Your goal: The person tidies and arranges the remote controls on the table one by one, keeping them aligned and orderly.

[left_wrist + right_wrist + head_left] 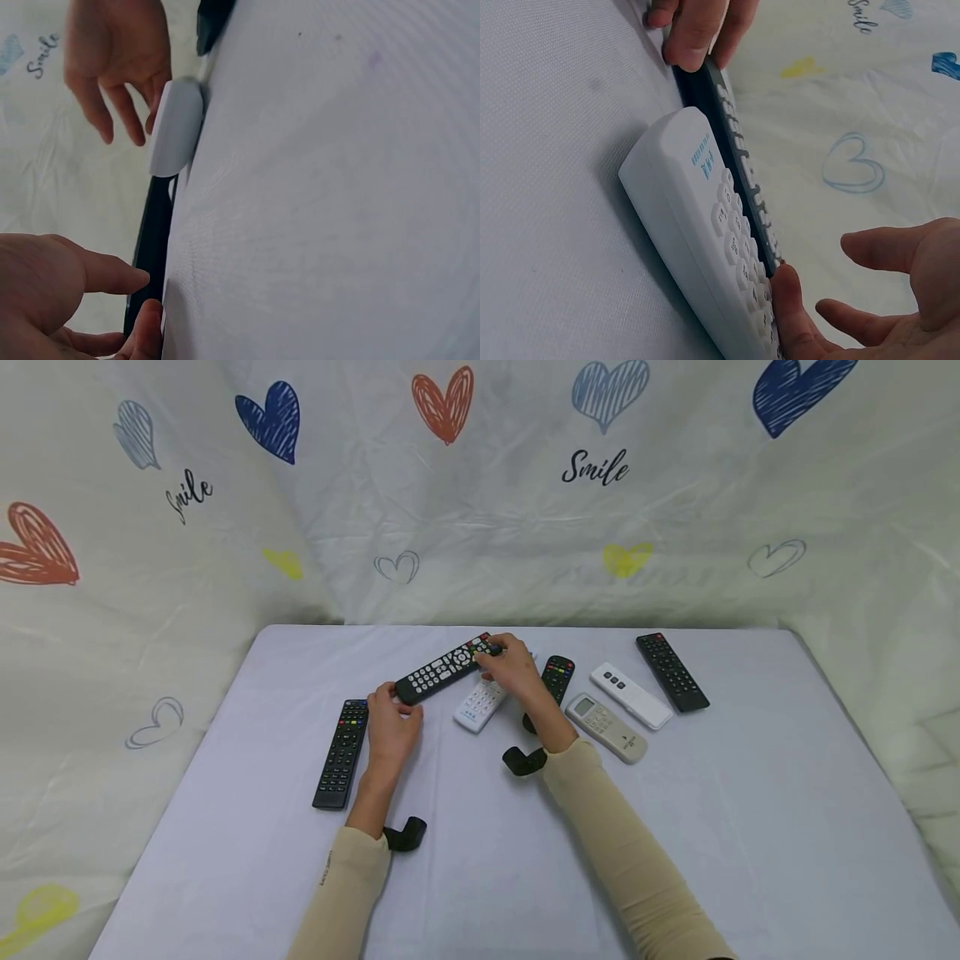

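Observation:
A black remote control with white buttons (438, 672) lies slanted near the back of the white table. My left hand (392, 727) grips its lower left end, thumb and fingers at the edges. Over its upper right end is my right hand (517, 668); in the right wrist view the fingers (791, 304) are spread, one fingertip right at that end. A white remote control with a full keypad (478, 706) lies below the right hand, partly covered by it. In the right wrist view, this white remote (679, 176) stands in front of the black one (705, 97).
Left of the left hand lies a long black remote (341, 756). To the right are a black remote with coloured buttons (557, 677) partly behind the right forearm, a beige remote with a screen (606, 727), a slim white remote (632, 696) and another black remote (672, 672).

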Tool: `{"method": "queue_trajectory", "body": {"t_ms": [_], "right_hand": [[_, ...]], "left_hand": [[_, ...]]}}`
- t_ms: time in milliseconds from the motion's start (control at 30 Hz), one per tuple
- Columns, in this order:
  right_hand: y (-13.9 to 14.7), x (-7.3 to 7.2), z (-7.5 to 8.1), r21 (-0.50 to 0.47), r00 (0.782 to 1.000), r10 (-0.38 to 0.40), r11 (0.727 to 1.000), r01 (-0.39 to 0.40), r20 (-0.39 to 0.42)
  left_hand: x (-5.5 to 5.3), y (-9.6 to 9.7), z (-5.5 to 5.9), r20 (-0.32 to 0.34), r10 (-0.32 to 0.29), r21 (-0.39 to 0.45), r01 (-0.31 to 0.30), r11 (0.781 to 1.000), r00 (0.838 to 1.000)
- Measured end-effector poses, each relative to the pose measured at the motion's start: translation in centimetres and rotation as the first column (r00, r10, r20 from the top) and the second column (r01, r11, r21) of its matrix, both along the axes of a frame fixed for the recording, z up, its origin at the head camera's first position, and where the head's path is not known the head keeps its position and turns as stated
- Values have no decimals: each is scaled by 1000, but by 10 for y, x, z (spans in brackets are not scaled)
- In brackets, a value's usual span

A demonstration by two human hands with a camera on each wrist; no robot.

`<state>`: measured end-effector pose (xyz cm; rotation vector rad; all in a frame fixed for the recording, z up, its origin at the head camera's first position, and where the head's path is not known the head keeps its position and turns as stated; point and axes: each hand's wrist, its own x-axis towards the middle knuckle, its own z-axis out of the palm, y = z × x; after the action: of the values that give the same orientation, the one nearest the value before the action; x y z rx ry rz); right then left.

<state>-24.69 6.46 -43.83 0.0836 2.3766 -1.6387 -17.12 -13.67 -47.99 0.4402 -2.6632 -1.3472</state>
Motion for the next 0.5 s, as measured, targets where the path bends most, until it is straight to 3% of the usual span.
{"method": "queue_trajectory", "body": {"t_ms": [500], "right_hand": [[2, -2, -3, -33, 1000, -11, 999, 11, 2]], "left_hand": [[2, -1, 1, -13, 24, -41, -24, 999, 1000]]}}
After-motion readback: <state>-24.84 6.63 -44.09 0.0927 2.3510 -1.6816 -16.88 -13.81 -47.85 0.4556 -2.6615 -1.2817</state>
